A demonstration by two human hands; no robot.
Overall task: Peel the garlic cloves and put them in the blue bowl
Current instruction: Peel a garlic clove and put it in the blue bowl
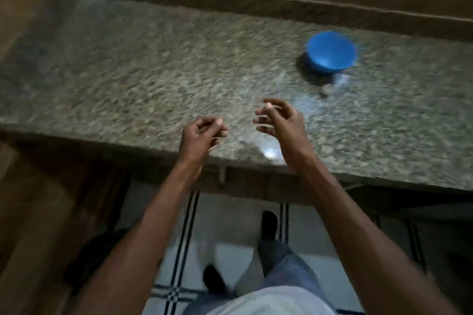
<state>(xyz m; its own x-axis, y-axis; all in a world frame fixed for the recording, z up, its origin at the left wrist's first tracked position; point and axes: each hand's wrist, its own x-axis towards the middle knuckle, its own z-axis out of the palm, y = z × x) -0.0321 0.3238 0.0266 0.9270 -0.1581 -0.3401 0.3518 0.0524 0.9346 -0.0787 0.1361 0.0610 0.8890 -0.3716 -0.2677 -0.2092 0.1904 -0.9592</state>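
The blue bowl [331, 51] stands on the granite counter [153, 71] at the right, toward the back. A small pale round thing, probably garlic [326, 89], lies just in front of the bowl; the picture is blurred. My left hand [202, 133] hovers above the counter's front edge with its fingers curled and nothing seen in it. My right hand [279, 120] is raised a little further in, fingers spread and loosely bent, holding nothing. Both hands are well short and left of the bowl.
A raised stone ledge [256, 5] runs along the back of the counter. Wooden surfaces [23, 212] stand at the left. Below the front edge I see a tiled floor with dark stripes [184, 238] and my legs and shoes [268, 225].
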